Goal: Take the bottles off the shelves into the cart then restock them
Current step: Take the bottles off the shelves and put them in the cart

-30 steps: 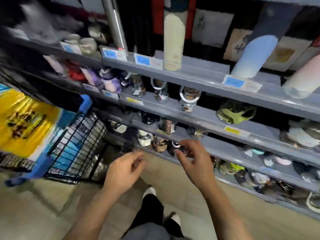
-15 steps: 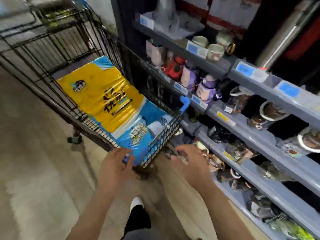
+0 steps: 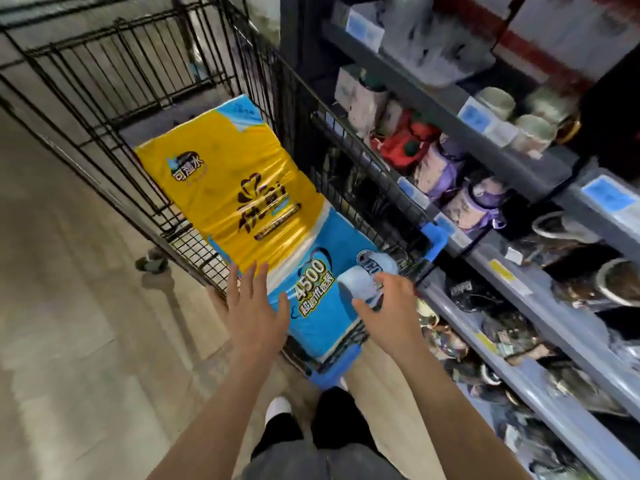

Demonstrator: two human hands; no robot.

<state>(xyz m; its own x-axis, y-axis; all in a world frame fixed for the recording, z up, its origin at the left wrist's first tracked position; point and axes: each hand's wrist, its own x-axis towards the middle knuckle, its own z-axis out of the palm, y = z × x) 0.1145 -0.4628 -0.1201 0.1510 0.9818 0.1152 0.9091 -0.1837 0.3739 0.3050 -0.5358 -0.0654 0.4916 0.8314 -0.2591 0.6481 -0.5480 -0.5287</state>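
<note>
Head view: both hands over the near end of the cart (image 3: 104, 74). Right hand (image 3: 391, 306) has fingers and thumb curled round a pale blue bottle (image 3: 358, 284), which sits just above the big yellow-and-blue pack (image 3: 242, 188) lying inside the cart, close to the near right corner. Left hand (image 3: 252, 306) hovers flat, fingers spread and straight, holding nothing, above the pack's near edge. Risk, as I judge it: the pack slopes toward the near end, so a bottle let go on its slick wrap could roll against the wire or tip over the rim; a loose release would cause that. Cart holds only the pack as far as I can see. Shelves (image 3: 519, 174) to the right hold mugs and purple bottles (image 3: 474, 202) in rows; lower shelf contents too blurred to name.
</note>
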